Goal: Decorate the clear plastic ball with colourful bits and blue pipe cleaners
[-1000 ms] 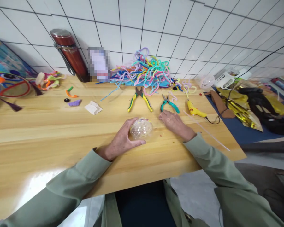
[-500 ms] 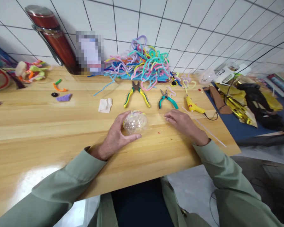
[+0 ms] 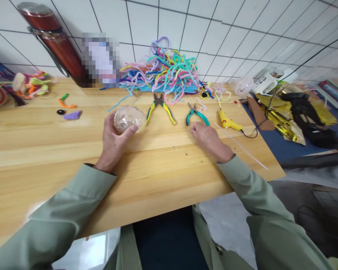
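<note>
A clear, shiny plastic ball rests in the grip of my left hand, its thumb along the near side and the fingers round the left. It is left of the yellow-and-green pliers, slightly overlapping one handle in view. My right hand is at the table with its fingers curled in. Whatever they may hold is hidden. Just beyond its knuckles lie teal-handled pliers, jaws pointing away. A yellow glue gun lies to the right of that hand.
A pile of coloured pipe cleaners lines the tiled wall. A red flask stands at back left. A purple scrap and a black bead lie on the left. A thin clear stick and a black cord are at right.
My left hand has carried the plastic ball leftward and away from me, over where the white paper scrap was visible. My right hand's fingers have curled in more.
</note>
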Demonstrator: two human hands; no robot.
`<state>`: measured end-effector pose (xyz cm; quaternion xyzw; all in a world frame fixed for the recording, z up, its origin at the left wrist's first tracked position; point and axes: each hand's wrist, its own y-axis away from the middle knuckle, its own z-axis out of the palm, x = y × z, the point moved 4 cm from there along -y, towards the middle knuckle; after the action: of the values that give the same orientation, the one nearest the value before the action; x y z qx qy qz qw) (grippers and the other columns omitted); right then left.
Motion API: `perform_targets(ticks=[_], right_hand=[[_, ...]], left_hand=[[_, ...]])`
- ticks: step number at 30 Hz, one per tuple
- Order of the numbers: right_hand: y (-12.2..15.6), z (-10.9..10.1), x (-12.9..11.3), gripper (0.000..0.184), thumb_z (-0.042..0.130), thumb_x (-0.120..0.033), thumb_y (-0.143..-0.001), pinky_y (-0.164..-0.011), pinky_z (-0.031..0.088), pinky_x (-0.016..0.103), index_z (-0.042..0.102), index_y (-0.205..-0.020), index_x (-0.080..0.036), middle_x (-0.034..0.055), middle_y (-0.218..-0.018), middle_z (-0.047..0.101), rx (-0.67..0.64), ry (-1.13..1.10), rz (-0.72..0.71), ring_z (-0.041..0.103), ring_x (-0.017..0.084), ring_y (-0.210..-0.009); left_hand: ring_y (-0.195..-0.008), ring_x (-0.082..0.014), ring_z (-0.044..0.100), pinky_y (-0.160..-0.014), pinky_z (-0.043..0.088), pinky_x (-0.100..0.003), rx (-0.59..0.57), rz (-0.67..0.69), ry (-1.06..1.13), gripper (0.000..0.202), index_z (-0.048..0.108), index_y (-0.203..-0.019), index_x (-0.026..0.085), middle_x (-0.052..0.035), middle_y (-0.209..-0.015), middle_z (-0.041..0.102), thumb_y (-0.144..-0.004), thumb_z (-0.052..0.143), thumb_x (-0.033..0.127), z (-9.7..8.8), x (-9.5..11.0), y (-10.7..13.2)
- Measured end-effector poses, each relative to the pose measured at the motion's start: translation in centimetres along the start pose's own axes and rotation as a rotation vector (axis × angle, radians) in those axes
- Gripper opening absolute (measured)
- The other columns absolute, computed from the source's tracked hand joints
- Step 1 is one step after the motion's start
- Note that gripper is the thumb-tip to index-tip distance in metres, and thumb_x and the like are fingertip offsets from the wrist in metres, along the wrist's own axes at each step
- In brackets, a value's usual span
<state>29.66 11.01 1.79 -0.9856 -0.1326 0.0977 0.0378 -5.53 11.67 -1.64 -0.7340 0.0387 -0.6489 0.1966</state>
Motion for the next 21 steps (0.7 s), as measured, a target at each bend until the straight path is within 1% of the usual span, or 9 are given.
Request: perform_targets(ticks=[2, 5, 7, 9, 11, 13, 17, 19, 21], right_hand=[[1.9, -0.6, -1.0, 0.017, 0.051, -0.018, -0.106, -0.075, 0.051, 0.036, 0.065, -0.097, -0.021, 0.0108, -0.09, 0.076, -0.009, -0.095, -0.077, 0.071, 0.026, -0.083], [4.4, -0.8, -3.9, 0.014, 0.053, -0.018, -0.106, -0.079, 0.051, 0.033, 0.065, -0.102, -0.022, 0.0078, -0.098, 0.077, -0.082, -0.238, -0.259, 0.071, 0.023, -0.088], [4.8, -0.4, -5.6, 0.013, 0.054, -0.019, -0.107, -0.082, 0.05, 0.033, 0.067, -0.108, -0.021, 0.0088, -0.102, 0.076, -0.131, -0.234, -0.304, 0.071, 0.023, -0.092], [4.2, 0.1, -6.5, 0.013, 0.055, -0.018, -0.107, -0.082, 0.048, 0.033, 0.068, -0.107, -0.019, 0.0093, -0.102, 0.075, -0.173, -0.202, -0.3, 0.069, 0.023, -0.092], [3.0, 0.5, -6.8, 0.014, 0.055, -0.015, -0.106, -0.082, 0.047, 0.032, 0.068, -0.1, -0.02, 0.0081, -0.099, 0.074, -0.205, -0.203, -0.304, 0.067, 0.022, -0.091], [2.0, 0.7, -6.8, 0.017, 0.054, -0.014, -0.105, -0.082, 0.045, 0.031, 0.067, -0.096, -0.02, 0.0069, -0.099, 0.072, -0.219, -0.224, -0.333, 0.066, 0.021, -0.092], [1.6, 0.3, -6.3, 0.021, 0.049, -0.014, -0.107, -0.079, 0.042, 0.031, 0.064, -0.094, -0.021, 0.0059, -0.097, 0.07, -0.259, -0.19, -0.401, 0.062, 0.021, -0.089], [1.8, -0.1, -5.7, 0.022, 0.048, -0.014, -0.107, -0.077, 0.042, 0.032, 0.064, -0.092, -0.02, 0.0072, -0.095, 0.071, -0.275, -0.104, -0.365, 0.062, 0.021, -0.087], [1.8, -0.5, -5.0, 0.023, 0.048, -0.013, -0.107, -0.076, 0.043, 0.033, 0.064, -0.091, -0.019, 0.009, -0.093, 0.072, -0.271, -0.022, -0.283, 0.064, 0.022, -0.085]], left_hand=[[-0.141, -0.0346, 0.064, -0.127, 0.048, -0.063, 0.069, 0.001, -0.002, 0.085, 0.053, -0.139, 0.025, -0.0078, -0.145, 0.066, -0.076, 0.092, 0.068, -0.8, -0.2, -0.6], [-0.145, -0.0322, 0.061, -0.128, 0.047, -0.06, 0.03, 0.001, -0.058, 0.079, 0.049, -0.144, 0.026, -0.0036, -0.151, 0.062, -0.086, 0.086, 0.065, -1.0, -0.2, -0.8], [-0.148, -0.0327, 0.059, -0.13, 0.047, -0.06, 0.0, 0.01, -0.082, 0.081, 0.048, -0.146, 0.027, -0.004, -0.153, 0.061, -0.085, 0.086, 0.064, -0.8, -0.1, -0.6], [-0.148, -0.0342, 0.059, -0.13, 0.047, -0.061, 0.007, 0.029, -0.068, 0.085, 0.05, -0.145, 0.029, -0.0065, -0.153, 0.062, -0.079, 0.09, 0.064, -0.6, 0.0, -0.4], [-0.148, -0.0346, 0.06, -0.13, 0.047, -0.061, 0.006, 0.045, -0.035, 0.086, 0.052, -0.143, 0.03, -0.0083, -0.153, 0.062, -0.076, 0.093, 0.063, -0.3, 0.2, -0.3], [-0.148, -0.0342, 0.06, -0.13, 0.047, -0.061, -0.015, 0.06, -0.002, 0.085, 0.052, -0.143, 0.03, -0.0095, -0.154, 0.062, -0.076, 0.093, 0.062, 0.0, 0.4, -0.2], [-0.147, -0.0343, 0.061, -0.129, 0.047, -0.062, -0.021, 0.078, 0.009, 0.085, 0.053, -0.143, 0.03, -0.0094, -0.155, 0.062, -0.076, 0.092, 0.064, 0.2, 0.7, -0.3], [-0.147, -0.0344, 0.061, -0.129, 0.047, -0.062, -0.021, 0.075, 0.007, 0.085, 0.053, -0.143, 0.031, -0.0091, -0.154, 0.062, -0.075, 0.092, 0.065, 0.3, 0.8, -0.2], [-0.147, -0.0348, 0.061, -0.129, 0.047, -0.062, -0.021, 0.083, 0.01, 0.086, 0.053, -0.143, 0.03, -0.01, -0.155, 0.062, -0.075, 0.093, 0.065, 0.3, 1.0, -0.1]])
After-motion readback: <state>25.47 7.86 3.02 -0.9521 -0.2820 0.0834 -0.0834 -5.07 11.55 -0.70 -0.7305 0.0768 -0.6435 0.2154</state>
